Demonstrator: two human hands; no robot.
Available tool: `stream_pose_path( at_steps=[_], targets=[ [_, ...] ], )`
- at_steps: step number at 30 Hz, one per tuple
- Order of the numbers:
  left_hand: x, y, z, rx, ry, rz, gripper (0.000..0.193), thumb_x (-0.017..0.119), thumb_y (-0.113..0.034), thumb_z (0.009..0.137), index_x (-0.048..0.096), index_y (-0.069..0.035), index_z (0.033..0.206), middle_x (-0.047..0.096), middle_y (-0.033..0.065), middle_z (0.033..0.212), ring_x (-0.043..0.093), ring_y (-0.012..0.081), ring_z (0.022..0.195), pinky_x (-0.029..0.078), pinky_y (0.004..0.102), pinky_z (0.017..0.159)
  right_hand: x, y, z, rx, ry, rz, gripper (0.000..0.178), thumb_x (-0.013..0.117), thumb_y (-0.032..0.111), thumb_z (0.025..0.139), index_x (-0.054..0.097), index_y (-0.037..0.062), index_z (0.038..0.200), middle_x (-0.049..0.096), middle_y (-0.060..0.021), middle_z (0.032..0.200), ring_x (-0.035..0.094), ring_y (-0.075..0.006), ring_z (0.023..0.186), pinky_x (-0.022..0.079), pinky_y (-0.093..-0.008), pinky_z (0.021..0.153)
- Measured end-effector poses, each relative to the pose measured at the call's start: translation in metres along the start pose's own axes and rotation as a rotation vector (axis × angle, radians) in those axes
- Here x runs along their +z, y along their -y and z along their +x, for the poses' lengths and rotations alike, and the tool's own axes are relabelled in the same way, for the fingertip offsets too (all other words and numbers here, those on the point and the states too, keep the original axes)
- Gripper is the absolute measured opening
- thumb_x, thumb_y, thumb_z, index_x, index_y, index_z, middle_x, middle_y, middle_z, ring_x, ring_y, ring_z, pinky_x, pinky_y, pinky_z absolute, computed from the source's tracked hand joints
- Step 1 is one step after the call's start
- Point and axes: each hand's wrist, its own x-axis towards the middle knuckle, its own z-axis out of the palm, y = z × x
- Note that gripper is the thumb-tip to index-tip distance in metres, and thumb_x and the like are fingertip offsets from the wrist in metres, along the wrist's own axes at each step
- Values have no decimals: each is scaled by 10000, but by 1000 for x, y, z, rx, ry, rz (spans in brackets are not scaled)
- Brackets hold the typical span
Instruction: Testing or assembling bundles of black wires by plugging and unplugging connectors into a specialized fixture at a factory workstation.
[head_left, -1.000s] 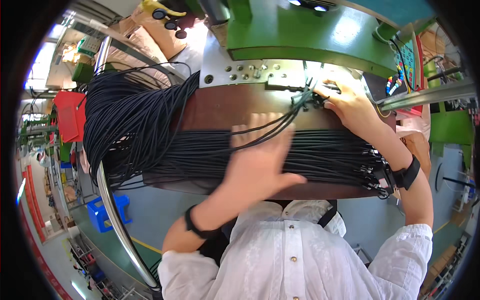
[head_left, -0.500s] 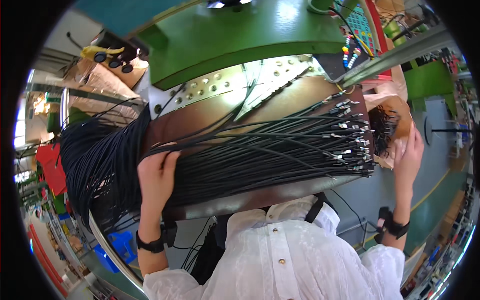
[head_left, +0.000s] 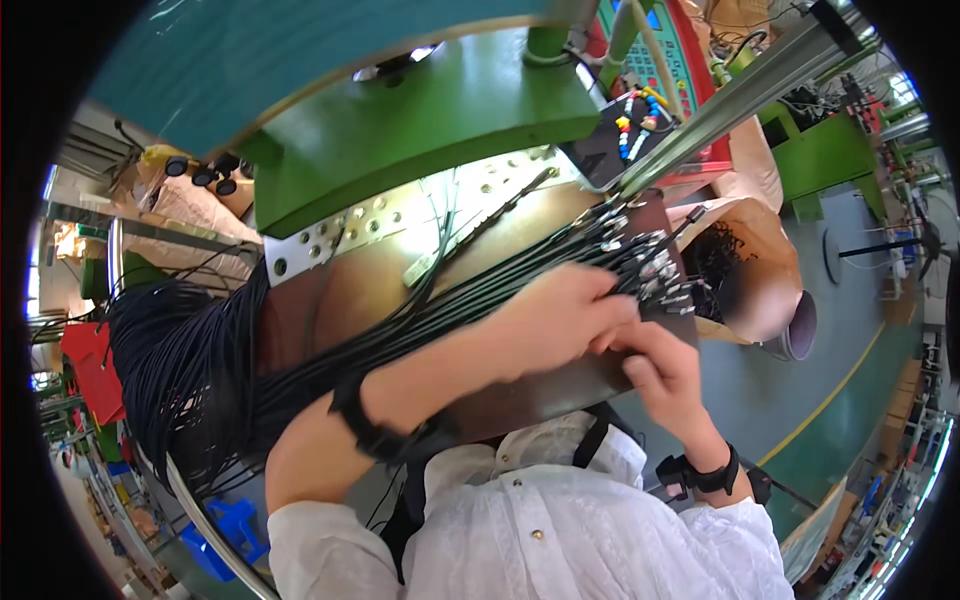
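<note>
Many black cables (head_left: pixel 500 267) lie across a brown bench top (head_left: pixel 540 393), their metal-tipped ends (head_left: pixel 655 268) gathered at its right side. My left hand (head_left: pixel 565 318) has reached across over the cables, its fingers curled in toward my right hand and somewhat blurred. My right hand (head_left: pixel 668 375) meets it just in front of the tipped ends, with fingers bent and thumb drawn in. Whatever lies between the fingertips is hidden. Toward the left, the cables run into a thick bundle (head_left: pixel 180 350) that hangs over the bench side.
A green machine (head_left: pixel 430 125) overhangs the back of the bench above a perforated metal plate (head_left: pixel 375 222). On the right stands an open brown paper bag (head_left: pixel 785 245) with dark pieces inside. A metal bar (head_left: pixel 730 105) slants past a control panel (head_left: pixel 655 50). A blue plastic item (head_left: pixel 228 535) sits lower left.
My left hand has moved right from the cables' left part to their tipped ends. My right hand has come left from the paper bag to meet it. The view has shifted.
</note>
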Motion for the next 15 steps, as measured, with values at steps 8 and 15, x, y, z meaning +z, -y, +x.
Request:
stream_pose_path(
  at_steps=[8, 15],
  targets=[
    [44, 41, -52, 51, -175, -407, 205, 481, -152, 923, 600, 5, 978, 499, -28, 633, 411, 28, 545, 319, 179, 490, -1, 38, 84, 147, -78, 870, 403, 444, 338, 931, 610, -16, 1026, 630, -117, 1000, 584, -174, 849, 459, -301, 763],
    [45, 68, -80, 240, -437, -836, 245, 484, -225, 937, 577, -19, 1031, 460, -43, 666, 370, 32, 562, 305, 185, 505, 26, 46, 128, 247, 850, 434, 334, 498, 279, 907, 616, -17, 1007, 646, -110, 974, 599, -189, 874, 456, -311, 785]
  ],
)
